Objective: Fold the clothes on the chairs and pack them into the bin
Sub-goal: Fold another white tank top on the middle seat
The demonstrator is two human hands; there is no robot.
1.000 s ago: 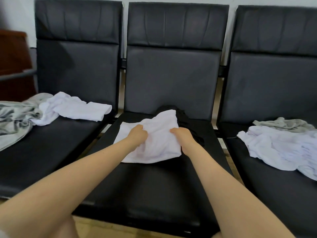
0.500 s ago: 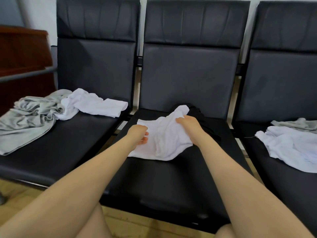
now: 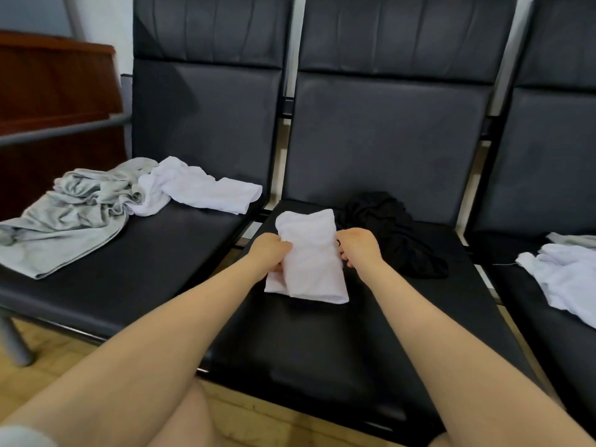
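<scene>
1. Centre of the frame: a small white cloth garment, folded into a narrow strip, lies on the seat of the middle black padded chair.
2. The left hand grips the strip's left edge, fingers curled into the fabric.
3. The right hand sits at the strip's right edge, fingers curled; it seems to pinch the cloth, though the contact is partly hidden.
4. Just right of the folded piece, a crumpled black garment is heaped toward the back of the same seat.
5. Left of the frame: on the left black chair a rumpled grey garment spreads toward the seat's edge, touching a loose white garment beside it.
6. Right edge: the right black chair carries another unfolded white garment, with a scrap of grey fabric behind it.
7. Upper left: a dark red-brown wooden panel with a grey metal rail crossing in front of it.
8. Bottom of the frame: pale wooden flooring shows beneath the seats.
</scene>
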